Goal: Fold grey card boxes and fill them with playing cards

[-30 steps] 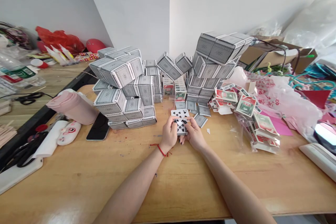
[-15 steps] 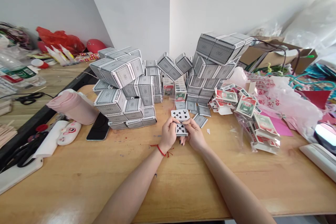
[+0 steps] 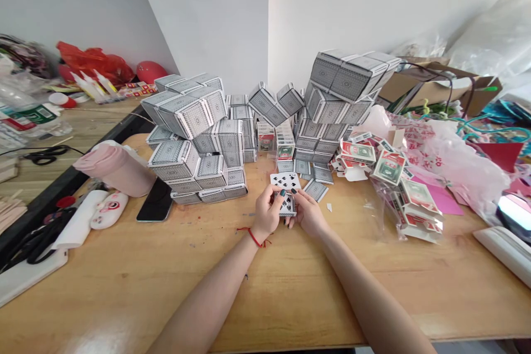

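Note:
Between my two hands is a small piece made of playing cards [image 3: 287, 207], its spade faces turned up and a patterned edge at the bottom. My left hand [image 3: 267, 211] grips its left side, thumb on top near the upper edge. From the right, my right hand [image 3: 309, 213] holds it too, thumb beside the other thumb and fingers curled beneath. Just beyond my thumbs lies a face-up spade card [image 3: 285, 181]; whether it is joined to the held piece I cannot tell. Several face-down cards [image 3: 317, 190] lie behind and to the right.
Stacked card-covered boxes stand left [image 3: 194, 116] and right [image 3: 346, 74]. Opened card packets [image 3: 417, 199] and a plastic bag [image 3: 440, 144] are at right. A phone [image 3: 155, 200], a pink roll [image 3: 118, 168] and a white glue-like tube [image 3: 81, 218] lie left.
Both thumbs have shifted over the upper edge of the held card piece, so their dark nails now show. The stacks and loose cards look the same.

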Demonstrator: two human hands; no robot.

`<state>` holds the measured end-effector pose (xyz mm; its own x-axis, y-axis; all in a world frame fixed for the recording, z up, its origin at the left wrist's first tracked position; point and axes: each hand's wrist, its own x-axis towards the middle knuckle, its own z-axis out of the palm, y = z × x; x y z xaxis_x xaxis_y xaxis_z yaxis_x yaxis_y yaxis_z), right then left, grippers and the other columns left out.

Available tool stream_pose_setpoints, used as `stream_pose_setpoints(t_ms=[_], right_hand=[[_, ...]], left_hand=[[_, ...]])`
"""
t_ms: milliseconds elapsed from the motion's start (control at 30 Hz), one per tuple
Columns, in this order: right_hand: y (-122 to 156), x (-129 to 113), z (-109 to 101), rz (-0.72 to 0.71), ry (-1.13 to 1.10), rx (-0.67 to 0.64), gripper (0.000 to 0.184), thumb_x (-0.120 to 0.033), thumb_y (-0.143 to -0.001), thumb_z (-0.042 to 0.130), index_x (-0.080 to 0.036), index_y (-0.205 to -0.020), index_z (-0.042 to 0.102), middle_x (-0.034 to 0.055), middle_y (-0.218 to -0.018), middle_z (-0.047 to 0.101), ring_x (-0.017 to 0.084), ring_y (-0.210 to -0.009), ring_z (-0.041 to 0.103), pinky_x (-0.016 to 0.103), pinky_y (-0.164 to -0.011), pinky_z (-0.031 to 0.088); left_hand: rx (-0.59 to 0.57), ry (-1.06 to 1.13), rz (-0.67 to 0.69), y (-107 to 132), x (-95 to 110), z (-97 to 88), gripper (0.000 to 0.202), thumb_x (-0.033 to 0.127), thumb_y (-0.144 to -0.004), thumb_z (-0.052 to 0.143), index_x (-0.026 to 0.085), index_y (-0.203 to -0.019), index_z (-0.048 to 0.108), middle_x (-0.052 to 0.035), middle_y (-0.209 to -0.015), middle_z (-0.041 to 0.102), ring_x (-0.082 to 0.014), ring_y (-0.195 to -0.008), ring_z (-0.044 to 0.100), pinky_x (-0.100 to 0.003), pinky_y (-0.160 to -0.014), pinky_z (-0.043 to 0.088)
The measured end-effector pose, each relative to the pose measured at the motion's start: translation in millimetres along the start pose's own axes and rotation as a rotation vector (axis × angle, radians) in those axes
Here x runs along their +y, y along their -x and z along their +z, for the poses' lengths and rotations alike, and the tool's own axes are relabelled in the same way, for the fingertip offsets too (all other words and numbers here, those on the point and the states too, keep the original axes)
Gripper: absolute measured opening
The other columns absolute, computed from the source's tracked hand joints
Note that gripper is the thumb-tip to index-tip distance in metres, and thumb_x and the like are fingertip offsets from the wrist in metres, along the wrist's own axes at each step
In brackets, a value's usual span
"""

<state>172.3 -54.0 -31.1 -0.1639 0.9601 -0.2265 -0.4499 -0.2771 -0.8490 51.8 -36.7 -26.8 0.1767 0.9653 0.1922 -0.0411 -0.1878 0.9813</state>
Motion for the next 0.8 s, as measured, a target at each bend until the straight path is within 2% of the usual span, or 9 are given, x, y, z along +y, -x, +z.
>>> stream_pose_setpoints(t_ms=[100,233,333,500,633,800], right_hand=[[0.3,-2.9,-3.8,0.034,0.0,-0.062,0.019,-0.035,-0.08,0.05,-0.021,-0.09,0.042,-0.0035,-0.06,0.061,0.016,-0.045,0.062,0.023,-0.034,0.049],[0.6,-4.7,-7.4,0.038,-0.035,-0.114,0.017,-0.034,-0.081,0.051,-0.023,-0.089,0.04,-0.0017,-0.07,0.063,0.016,-0.056,0.066,0.024,-0.04,0.052],[0.8,-5.1,-6.7,0.026,-0.061,-0.125,0.016,-0.033,-0.081,0.052,-0.023,-0.086,0.041,-0.0016,-0.075,0.063,0.016,-0.062,0.067,0.026,-0.047,0.054],[0.8,-5.4,-2.6,0.006,-0.098,-0.11,0.013,-0.03,-0.08,0.055,-0.021,-0.084,0.047,-0.0002,-0.081,0.064,0.016,-0.07,0.066,0.033,-0.06,0.056],[0.1,-3.5,-2.5,0.03,-0.099,-0.103,0.019,-0.03,-0.078,0.057,-0.019,-0.094,0.054,0.0034,-0.081,0.065,0.017,-0.07,0.065,0.034,-0.062,0.056],[0.6,-2.8,-5.3,0.062,-0.103,-0.133,0.016,-0.029,-0.077,0.058,-0.014,-0.084,0.06,0.0057,-0.076,0.066,0.018,-0.07,0.065,0.036,-0.065,0.055]], left_hand=[[0.095,-0.116,0.036,-3.1,-3.3,-2.6,0.013,0.029,-0.078,0.052,0.018,-0.085,0.056,-0.0012,-0.077,0.06,-0.0108,-0.063,0.054,-0.021,-0.057,0.042],[0.154,-0.132,-0.031,-7.4,-7.6,-3.5,0.019,0.03,-0.076,0.055,0.017,-0.089,0.059,-0.0034,-0.083,0.062,-0.0118,-0.067,0.056,-0.022,-0.06,0.044],[0.128,-0.053,-0.072,-9.4,-9.0,-4.0,0.022,0.032,-0.076,0.055,0.016,-0.09,0.06,-0.0048,-0.082,0.063,-0.013,-0.069,0.058,-0.022,-0.06,0.046],[0.056,0.08,-0.096,-9.2,-5.9,-4.8,0.029,0.033,-0.077,0.053,0.016,-0.099,0.06,-0.0071,-0.093,0.065,-0.017,-0.082,0.06,-0.023,-0.063,0.05],[-0.02,0.018,-0.094,-8.5,-4.6,-5.4,0.029,0.032,-0.079,0.051,0.017,-0.101,0.061,-0.0077,-0.102,0.065,-0.0184,-0.087,0.061,-0.025,-0.063,0.051],[-0.062,-0.013,-0.039,-9.3,-7.5,-6.3,0.026,0.029,-0.08,0.051,0.016,-0.099,0.062,-0.008,-0.098,0.066,-0.019,-0.091,0.061,-0.028,-0.074,0.049]])
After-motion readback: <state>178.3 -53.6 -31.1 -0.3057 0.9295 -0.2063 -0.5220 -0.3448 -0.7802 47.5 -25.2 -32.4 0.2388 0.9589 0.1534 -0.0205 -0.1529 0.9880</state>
